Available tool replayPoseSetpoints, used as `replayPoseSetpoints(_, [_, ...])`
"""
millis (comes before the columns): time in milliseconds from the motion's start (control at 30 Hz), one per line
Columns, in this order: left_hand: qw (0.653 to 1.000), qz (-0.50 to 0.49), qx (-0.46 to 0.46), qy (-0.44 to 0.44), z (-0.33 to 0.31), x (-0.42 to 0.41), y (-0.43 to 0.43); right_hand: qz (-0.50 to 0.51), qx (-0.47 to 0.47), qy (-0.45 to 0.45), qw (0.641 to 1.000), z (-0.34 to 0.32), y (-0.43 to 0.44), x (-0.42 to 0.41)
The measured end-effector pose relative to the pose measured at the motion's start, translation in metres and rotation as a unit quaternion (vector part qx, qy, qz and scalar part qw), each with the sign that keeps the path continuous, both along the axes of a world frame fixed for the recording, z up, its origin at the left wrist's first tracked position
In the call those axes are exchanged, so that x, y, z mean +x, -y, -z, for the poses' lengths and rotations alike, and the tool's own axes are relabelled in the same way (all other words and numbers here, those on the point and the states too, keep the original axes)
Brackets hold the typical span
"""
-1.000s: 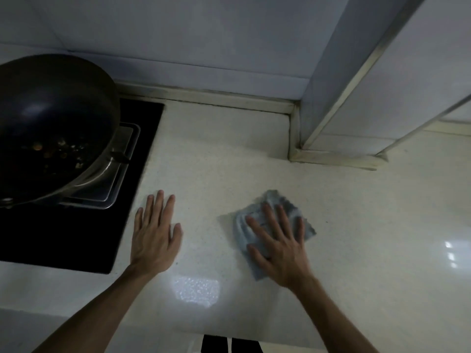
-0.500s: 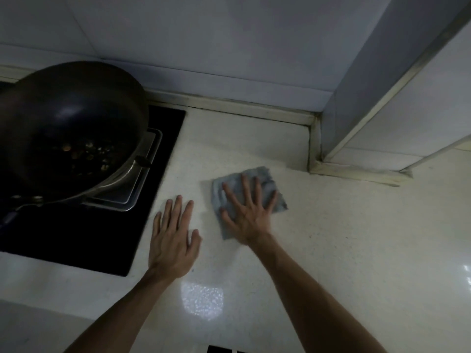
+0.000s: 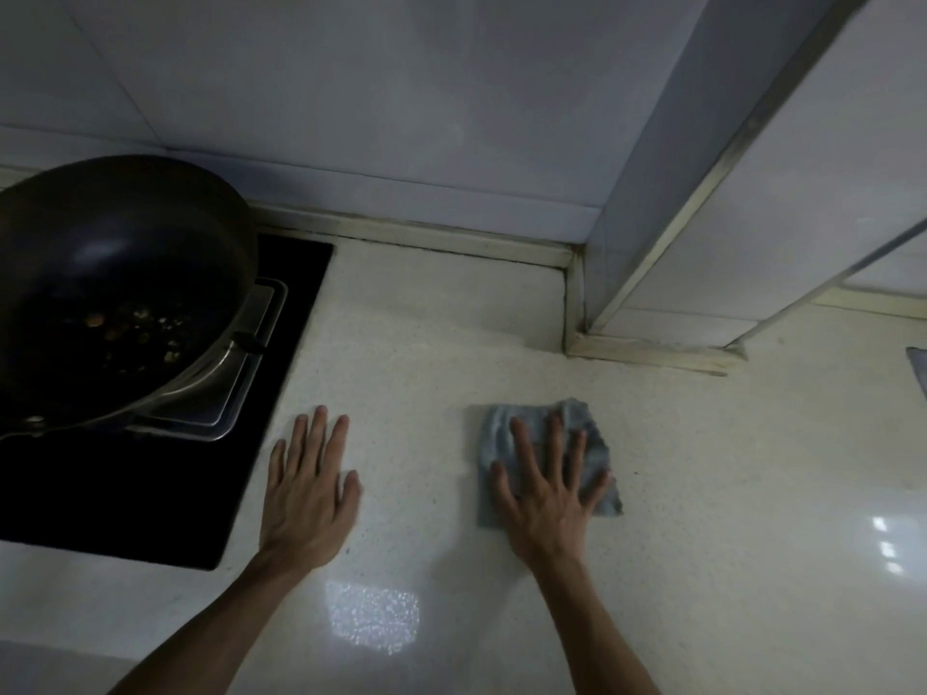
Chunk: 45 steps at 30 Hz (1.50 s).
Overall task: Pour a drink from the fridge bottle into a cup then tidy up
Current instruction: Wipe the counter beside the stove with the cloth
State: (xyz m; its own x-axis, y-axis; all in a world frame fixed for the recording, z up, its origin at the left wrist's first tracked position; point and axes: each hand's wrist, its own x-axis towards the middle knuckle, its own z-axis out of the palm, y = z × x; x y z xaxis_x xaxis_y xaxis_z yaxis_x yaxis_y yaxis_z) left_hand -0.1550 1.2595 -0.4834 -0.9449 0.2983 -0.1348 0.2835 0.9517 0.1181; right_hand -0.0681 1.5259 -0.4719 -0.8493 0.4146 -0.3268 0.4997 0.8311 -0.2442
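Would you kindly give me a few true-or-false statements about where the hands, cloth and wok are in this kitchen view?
1. The right hand presses flat on the grey cloth. True.
2. The left hand holds a cup. False: it lies open and flat on the bare countertop.
3. The wok sits on the black stove, left of both hands. True.
4. The cloth is draped over the wok's rim. False: it lies on the countertop, apart from the stove.
5. The wok is clean and empty. False: small food bits lie inside.

My right hand (image 3: 549, 486) lies flat on the cloth (image 3: 592, 433) on the counter (image 3: 727, 494); my left hand (image 3: 308, 486) rests beside the hob (image 3: 125, 504), wok (image 3: 120, 273) on it.
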Motion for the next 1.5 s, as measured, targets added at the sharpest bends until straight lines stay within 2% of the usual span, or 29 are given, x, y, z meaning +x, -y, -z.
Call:
replayPoseSetpoints(133, [1.000,-0.005,-0.002,0.003,-0.001,0.000,-0.001,0.085,0.006,-0.005,0.996,-0.002,-0.039,-0.007])
replayPoseSetpoints(267, [1.000,-0.009,-0.001,0.007,-0.001,0.000,-0.002,0.112,0.003,0.006,0.994,-0.003,-0.029,-0.029])
replayPoseSetpoints(467, [1.000,-0.009,0.024,0.011,-0.003,0.000,-0.002,0.000,-0.008,-0.009,1.000,0.001,0.035,-0.062])
replayPoseSetpoints(600, [1.000,-0.005,0.018,0.008,-0.003,-0.001,-0.002,-0.080,0.032,-0.025,0.996,0.004,0.079,-0.046])
replayPoseSetpoints(733, [1.000,-0.002,0.009,-0.001,-0.002,-0.001,-0.001,-0.140,0.041,-0.037,0.989,0.003,0.082,-0.025])
replayPoseSetpoints(1000, [1.000,-0.002,0.007,0.002,-0.001,0.001,-0.001,-0.006,0.022,-0.002,1.000,0.005,0.002,0.004])
replayPoseSetpoints(1267, [1.000,-0.003,0.011,0.002,-0.001,0.000,-0.001,0.022,0.001,0.005,1.000,-0.004,0.004,-0.015])
replayPoseSetpoints(1500, [1.000,0.005,0.011,0.007,-0.004,0.001,-0.001,-0.002,-0.026,0.018,0.999,-0.012,0.004,-0.029])
